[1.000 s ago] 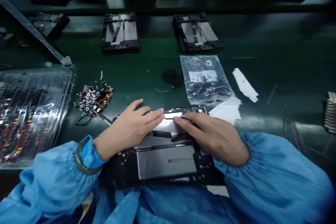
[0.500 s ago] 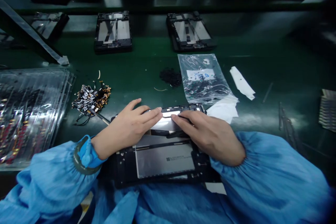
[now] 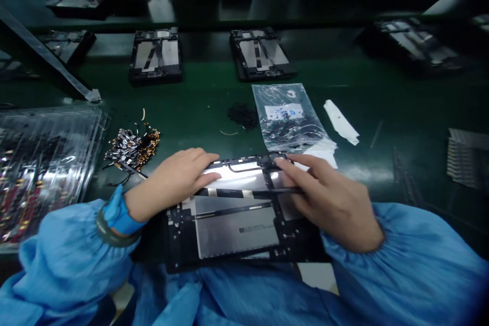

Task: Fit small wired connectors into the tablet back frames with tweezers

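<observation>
A black tablet frame (image 3: 237,224) with silver battery panels lies open on the green belt right in front of me. My left hand (image 3: 173,181) rests flat on its far left part, fingers together and pressing down. My right hand (image 3: 328,201) sits at the far right part, fingertips touching the top edge near a thin black cable (image 3: 244,165), and it holds a thin dark tool (image 3: 282,191) lying across the frame. Blue sleeves cover both arms, with a blue wrist strap (image 3: 116,214) on the left.
A heap of small flex parts (image 3: 132,145) lies left of the frame. Clear trays (image 3: 42,158) are stacked at far left. A plastic bag of screws (image 3: 288,117), a dark pile (image 3: 242,113) and white paper (image 3: 341,122) lie beyond. More frames (image 3: 156,56) sit farther back.
My hands have moved apart: the left slid left on the frame, the right shifted right toward the top corner. The silver panel between them now shows. The view tilted slightly.
</observation>
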### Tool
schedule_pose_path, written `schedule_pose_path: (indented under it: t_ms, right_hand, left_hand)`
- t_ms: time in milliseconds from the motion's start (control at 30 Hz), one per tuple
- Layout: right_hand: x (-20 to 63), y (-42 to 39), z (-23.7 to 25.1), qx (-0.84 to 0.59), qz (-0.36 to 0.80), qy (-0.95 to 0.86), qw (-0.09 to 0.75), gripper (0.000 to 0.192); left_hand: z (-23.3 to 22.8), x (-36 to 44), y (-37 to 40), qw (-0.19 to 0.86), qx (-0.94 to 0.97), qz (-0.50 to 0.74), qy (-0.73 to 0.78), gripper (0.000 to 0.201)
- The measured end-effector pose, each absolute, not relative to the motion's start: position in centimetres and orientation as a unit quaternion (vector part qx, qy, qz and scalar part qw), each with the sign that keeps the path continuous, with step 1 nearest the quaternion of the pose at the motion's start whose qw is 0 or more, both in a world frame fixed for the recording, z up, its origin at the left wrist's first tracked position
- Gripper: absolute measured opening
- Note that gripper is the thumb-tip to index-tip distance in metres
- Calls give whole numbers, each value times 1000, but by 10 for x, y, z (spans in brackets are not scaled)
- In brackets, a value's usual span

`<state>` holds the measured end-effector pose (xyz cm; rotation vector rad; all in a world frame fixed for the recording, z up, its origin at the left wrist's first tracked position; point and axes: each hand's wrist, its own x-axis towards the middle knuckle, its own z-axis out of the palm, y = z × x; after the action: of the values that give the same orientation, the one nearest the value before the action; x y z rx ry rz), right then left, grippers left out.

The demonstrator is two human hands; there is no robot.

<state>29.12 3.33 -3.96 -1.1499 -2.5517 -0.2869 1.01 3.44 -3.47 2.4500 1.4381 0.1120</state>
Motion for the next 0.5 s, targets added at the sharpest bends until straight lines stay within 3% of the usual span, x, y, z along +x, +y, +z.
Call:
schedule_pose_path:
  t_ms: [100,300,500]
  right_hand:
    - [300,29,-44,-516,-47,-833,196,26]
    - [318,19,-59,-627,253,-714,182,37]
    - [324,13,-67,-644,385,-594,290,42]
  left_hand:
    - [-38,26,44,139,861,-9,489,35]
    - [-41,31,46,92,860,71,497,28]
    - [-29,28,40,127,826,158,526,28]
